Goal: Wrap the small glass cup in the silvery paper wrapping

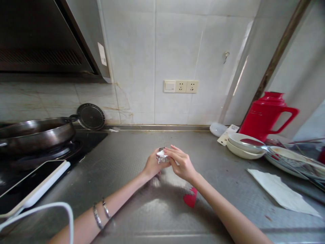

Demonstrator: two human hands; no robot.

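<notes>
My left hand (152,164) is closed around a small shiny, clear or silvery object (159,159), partly hidden by the fingers; its kind I cannot make out. My right hand (181,163) reaches over from the other side, its fingers pressing a small crumpled white tissue or paper (161,154) against that object. Both hands meet just above the middle of the grey metal counter (132,145). Close to my right forearm lies a red, roughly heart-shaped piece (190,198) on the counter. A little red shows under my left hand.
On the left, a steel pan (38,137) sits on the stove, with a phone (33,186) and a white cable (68,211) in front. To the right are a red thermos jug (264,115), stacked bowls (245,154) with a spoon, and a white napkin (281,191).
</notes>
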